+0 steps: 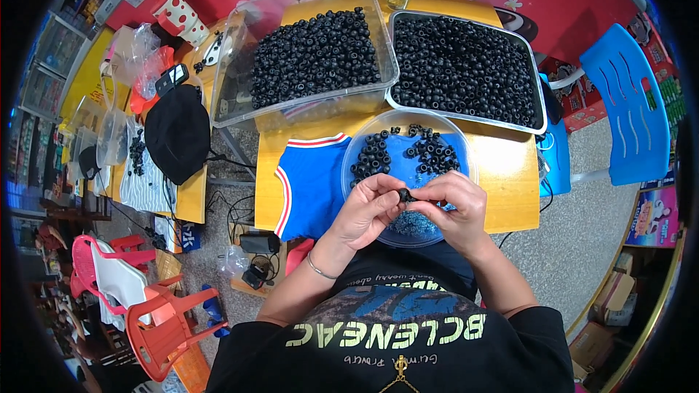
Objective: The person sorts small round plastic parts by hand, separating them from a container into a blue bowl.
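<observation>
A small black rounded part [405, 195] with a ring-like end is pinched between the thumb and forefinger of my left hand [364, 212]. My right hand [457, 207] is closed too, its thumb and fingertips pressed together against that part; whatever they pinch is too small to make out. Both hands are over the near side of a round clear tray [475, 156]. In it lie a left heap of black ring-shaped parts [371, 154], a right heap of similar parts [434, 151], and a pile of tiny clear bluish pieces [412, 224], partly covered by my hands.
Behind the tray stand a clear plastic bin [231, 94] and a metal tray [540, 113], both full of black parts. A blue cloth [313, 182] with striped trim lies on the wooden table [510, 189]. Left is a black hat [177, 131]; a blue chair [633, 102] stands right.
</observation>
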Motion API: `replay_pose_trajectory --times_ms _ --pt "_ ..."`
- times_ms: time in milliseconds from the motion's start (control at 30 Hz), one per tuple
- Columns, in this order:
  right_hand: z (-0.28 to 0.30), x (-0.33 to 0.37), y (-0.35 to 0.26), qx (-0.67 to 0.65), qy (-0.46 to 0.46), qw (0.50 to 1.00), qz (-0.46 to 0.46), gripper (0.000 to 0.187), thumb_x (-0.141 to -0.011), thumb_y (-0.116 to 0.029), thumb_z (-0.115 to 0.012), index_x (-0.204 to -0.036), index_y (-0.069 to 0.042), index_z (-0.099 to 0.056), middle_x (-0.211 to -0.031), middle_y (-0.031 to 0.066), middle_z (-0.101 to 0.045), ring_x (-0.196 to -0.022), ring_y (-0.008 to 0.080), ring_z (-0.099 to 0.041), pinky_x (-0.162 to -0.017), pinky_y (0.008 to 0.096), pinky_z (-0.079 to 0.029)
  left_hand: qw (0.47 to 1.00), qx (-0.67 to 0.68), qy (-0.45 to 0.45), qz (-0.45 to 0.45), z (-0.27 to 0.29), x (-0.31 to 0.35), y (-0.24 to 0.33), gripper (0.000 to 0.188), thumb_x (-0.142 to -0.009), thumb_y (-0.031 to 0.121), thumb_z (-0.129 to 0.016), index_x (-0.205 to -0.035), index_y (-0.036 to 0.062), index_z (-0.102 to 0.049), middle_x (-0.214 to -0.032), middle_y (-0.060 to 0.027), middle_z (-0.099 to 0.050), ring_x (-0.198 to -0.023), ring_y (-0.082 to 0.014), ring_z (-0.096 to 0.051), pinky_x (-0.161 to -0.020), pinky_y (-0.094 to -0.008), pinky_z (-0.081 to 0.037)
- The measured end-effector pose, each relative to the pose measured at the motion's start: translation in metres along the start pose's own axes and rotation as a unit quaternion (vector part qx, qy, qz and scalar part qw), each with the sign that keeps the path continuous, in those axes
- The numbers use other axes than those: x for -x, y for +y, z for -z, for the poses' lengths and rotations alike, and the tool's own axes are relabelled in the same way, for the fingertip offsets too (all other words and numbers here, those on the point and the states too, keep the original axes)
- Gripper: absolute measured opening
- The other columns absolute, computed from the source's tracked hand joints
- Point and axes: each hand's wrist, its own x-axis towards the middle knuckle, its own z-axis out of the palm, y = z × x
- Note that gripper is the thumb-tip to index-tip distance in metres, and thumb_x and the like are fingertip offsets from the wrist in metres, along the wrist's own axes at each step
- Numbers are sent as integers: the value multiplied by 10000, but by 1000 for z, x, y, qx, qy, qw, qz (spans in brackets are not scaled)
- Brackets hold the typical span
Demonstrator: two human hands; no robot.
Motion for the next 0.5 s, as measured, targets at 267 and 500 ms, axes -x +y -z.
replay_pose_trajectory --times_ms 267,500 --pt "1 0 -2 7 -15 1000 -3 191 -638 -110 -795 -803 -91 -700 -768 27 -665 -734 181 -630 -639 297 -474 1000 -8 0 5 2 0 3 154 -850 49 -656 -999 43 -618 -915 -65 -666 -798 -125 -653 -695 -196 -530" --pt "0 -1 0 -3 -16 1000 20 194 -645 -89 -790 -817 -94 -700 -777 25 -656 -733 177 -626 -641 288 -474 1000 -4 16 15 4 0 3 161 -840 51 -668 -994 43 -621 -908 -57 -662 -782 -120 -650 -672 -184 -531"
